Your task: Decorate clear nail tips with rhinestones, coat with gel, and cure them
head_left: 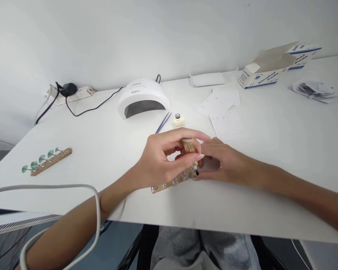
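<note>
Pinching the likely light, stiff gold cap (189,142) by its ribs (189,147), our left hand (159,160) faces our right hand (228,162), whose hold we cannot tell.

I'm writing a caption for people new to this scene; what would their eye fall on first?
Probably the hands at the centre: the left hand holds a gold-capped brush over a light-brown strip, with the right hand close beside it at the strip's right end. Behind them, towards the wall, stands a domed white device, and an open alcohol pads box sits at the back right of the table.
</note>
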`<state>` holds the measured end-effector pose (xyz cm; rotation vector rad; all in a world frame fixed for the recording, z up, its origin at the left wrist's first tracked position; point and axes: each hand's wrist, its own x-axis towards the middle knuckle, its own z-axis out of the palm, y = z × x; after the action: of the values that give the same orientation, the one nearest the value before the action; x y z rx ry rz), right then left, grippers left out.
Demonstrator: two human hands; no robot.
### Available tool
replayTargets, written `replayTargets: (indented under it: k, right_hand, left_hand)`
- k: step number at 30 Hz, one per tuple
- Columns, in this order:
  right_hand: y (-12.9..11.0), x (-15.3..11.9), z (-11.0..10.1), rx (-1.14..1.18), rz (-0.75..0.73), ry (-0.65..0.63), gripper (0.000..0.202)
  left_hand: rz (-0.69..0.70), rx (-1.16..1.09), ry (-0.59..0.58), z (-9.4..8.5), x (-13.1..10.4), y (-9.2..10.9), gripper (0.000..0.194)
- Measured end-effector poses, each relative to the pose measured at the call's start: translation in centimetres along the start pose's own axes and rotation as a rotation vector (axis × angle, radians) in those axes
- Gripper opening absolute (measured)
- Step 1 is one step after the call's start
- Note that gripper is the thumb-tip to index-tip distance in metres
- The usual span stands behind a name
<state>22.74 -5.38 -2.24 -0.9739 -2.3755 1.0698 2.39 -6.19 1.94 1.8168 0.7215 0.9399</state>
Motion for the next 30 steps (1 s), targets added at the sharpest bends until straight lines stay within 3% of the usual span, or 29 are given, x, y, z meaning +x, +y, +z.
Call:
replayTargets:
  k: [12, 20, 30]
  right_hand:
    - [-0.7, 0.1, -0.2, -0.017, 0.008, 0.021, 0.017]
    - [-0.4, 0.0, -0.2, -0.013, 0.051, -0.033, 0.020]
    - [-0.5, 0.2, -0.3, -0.013, 0.019, -0.028, 0.019]
  left_hand:
    - [0.071, 0.008, 0.107, -0.9, 0.4, -0.3, 0.028]
    - [-0.012, -0.004, -0.011, 0.1, -0.2, -0.1, 0.026]
    - [0.035, 0.065, 0.093, -1.1, 0.5, -1.0, 0.022]
